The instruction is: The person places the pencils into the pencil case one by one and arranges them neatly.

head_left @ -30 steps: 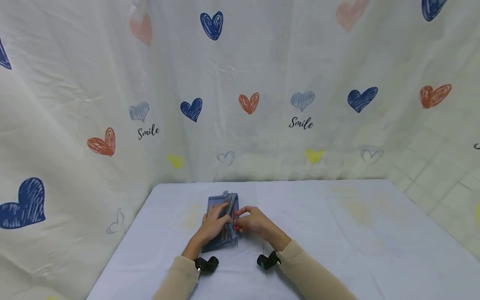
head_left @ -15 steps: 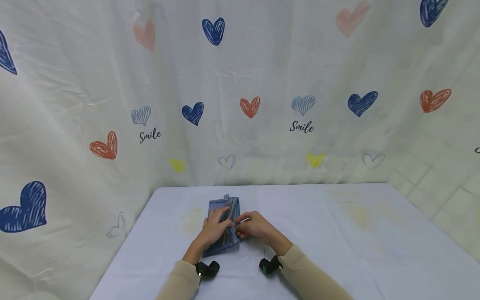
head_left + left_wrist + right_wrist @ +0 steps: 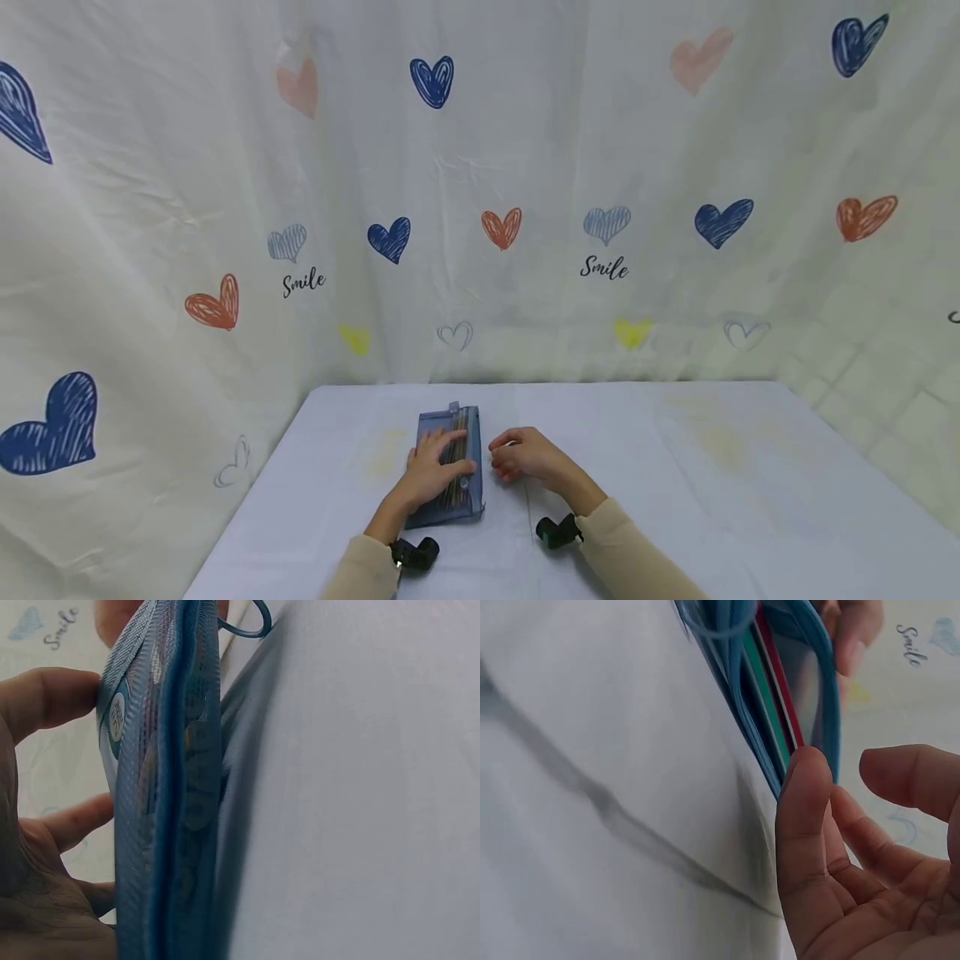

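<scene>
A blue mesh zip pouch (image 3: 472,498) lies flat on the white table, left of the middle. Long thin items, partly hidden by mesh and fingers, show through its window. My left hand (image 3: 429,473) rests on top of it with the fingers spread. In the left wrist view, the pouch's zipped edge (image 3: 171,802) runs upright past the fingertips. To the right of the pouch, my right hand (image 3: 536,458) hovers with loosely bent fingers, nothing visible between them. In the right wrist view the pouch's mouth gapes, showing flat red and green edges (image 3: 776,690) inside.
A white cloth covers the table (image 3: 675,500), with faint yellowish stains on it. Behind it hangs a white curtain (image 3: 540,333) printed with hearts and the word "Smile". Small dark cameras (image 3: 558,531) are strapped to both wrists.
My right hand has let go of the pouch's right edge and drawn away to the right. The red strip has gone from sight as that side settled flat. My left hand stays on the pouch.
</scene>
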`<state>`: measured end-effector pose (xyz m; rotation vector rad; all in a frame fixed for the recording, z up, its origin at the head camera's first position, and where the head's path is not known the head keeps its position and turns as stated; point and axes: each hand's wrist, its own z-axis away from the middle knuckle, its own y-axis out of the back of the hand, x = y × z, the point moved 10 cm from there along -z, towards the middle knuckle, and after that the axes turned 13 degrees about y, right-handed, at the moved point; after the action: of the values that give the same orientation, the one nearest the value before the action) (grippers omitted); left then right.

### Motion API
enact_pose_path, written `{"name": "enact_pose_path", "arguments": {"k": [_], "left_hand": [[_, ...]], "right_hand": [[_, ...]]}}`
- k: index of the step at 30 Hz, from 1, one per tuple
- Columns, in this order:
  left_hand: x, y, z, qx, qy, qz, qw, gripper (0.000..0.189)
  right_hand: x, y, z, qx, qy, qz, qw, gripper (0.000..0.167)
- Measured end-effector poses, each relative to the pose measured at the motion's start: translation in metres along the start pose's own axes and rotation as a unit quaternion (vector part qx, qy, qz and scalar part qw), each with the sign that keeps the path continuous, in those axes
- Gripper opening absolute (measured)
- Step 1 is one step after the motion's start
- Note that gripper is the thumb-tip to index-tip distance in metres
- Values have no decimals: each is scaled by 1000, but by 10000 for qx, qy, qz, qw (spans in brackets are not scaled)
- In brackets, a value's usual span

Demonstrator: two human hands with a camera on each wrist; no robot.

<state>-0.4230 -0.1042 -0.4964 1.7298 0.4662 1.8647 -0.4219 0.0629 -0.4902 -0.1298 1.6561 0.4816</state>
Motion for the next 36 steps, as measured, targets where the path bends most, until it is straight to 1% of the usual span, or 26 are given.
{"name": "enact_pose_path", "arguments": {"k": [5,9,11,13,16,21,27,32,36], "left_hand": [[3,-3,0,18,-133,-213,9997,66],[9,-1,-4,65,-274,-467,9985,64],[12,0,-7,115,-342,-536,9979,63],[12,1,-9,135,-338,-620,9974,62],[12,-2,-9,93,-367,-757,9964,62],[9,-10,-10,-28,-426,-1153,9924,64],[10,-8,-8,-67,-382,-1524,9876,64],[12,-9,-4,-95,-382,-1880,9814,58],[13,-11,-2,-116,-390,-2021,9785,56]], "right_hand": [[1,20,2,188,-97,110,9997,32],[-5,39,-1,371,-166,249,9989,31],[-9,46,-3,389,-155,285,9987,32],[-11,51,-4,374,-141,307,9987,33],[-13,59,-2,367,-135,376,9985,34],[-13,74,3,419,-65,603,9973,35],[-19,88,7,380,100,798,9960,36],[-20,99,10,463,49,907,9948,33],[-19,107,13,538,-36,1013,9934,34]]}}
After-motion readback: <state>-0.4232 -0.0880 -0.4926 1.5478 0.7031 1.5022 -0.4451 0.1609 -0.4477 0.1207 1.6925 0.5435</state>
